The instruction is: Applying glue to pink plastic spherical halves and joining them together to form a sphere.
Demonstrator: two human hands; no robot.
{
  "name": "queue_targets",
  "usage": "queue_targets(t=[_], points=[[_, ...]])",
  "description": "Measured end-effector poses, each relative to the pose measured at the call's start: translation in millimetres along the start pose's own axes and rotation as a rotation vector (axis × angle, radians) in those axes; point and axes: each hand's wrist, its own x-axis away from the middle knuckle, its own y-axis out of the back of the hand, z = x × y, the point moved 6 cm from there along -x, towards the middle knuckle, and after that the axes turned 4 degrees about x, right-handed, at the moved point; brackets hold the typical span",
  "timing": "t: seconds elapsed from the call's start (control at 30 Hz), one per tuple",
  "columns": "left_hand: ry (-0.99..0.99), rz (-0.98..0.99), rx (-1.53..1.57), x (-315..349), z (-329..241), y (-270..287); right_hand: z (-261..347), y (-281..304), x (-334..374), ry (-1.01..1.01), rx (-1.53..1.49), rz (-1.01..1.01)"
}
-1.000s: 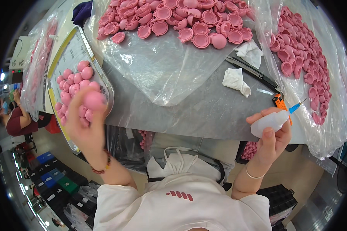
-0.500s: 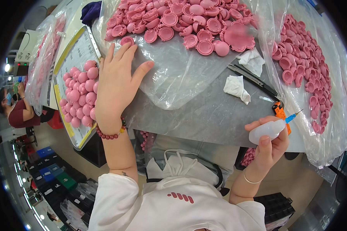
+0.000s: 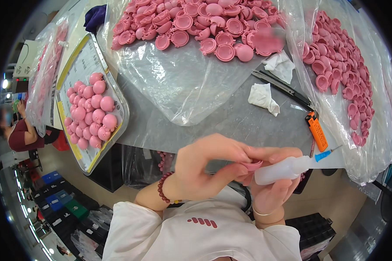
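My left hand [image 3: 204,165] is closed, pinching a small pink plastic half-shell [image 3: 252,165] between thumb and fingers. Close against it, my right hand [image 3: 272,193] grips a translucent white squeeze bottle [image 3: 279,170] lying nearly level in the palm. A blue needle tip [image 3: 322,156] on the bottle points to the right. The two hands meet in front of my body, at the table's near edge, and the fingers of my right hand partly hide behind the shell and bottle.
Pink half-shells [image 3: 183,21] heap on a clear plastic sheet at the back, with a second pile [image 3: 335,74] at right. Joined pink balls fill a tray [image 3: 125,108] at left. A black utility knife [image 3: 285,90], crumpled tissues [image 3: 263,99] and an orange lighter [image 3: 317,132] lie on the grey table [image 3: 161,135].
My left hand has come back from the far heap with a pink half-shell and now meets my right hand. The bottle has shifted left and down.
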Motion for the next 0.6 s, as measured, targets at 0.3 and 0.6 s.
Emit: queue_targets(t=[0.3, 0.6], points=[[0.637, -0.069, 0.675, 14, 23, -8, -1, 9, 0, 0.113, -0.194, 0.117], [0.346, -0.161, 0.685, 17, 15, 3, 25, 34, -11, 0.318, 0.109, -0.067]])
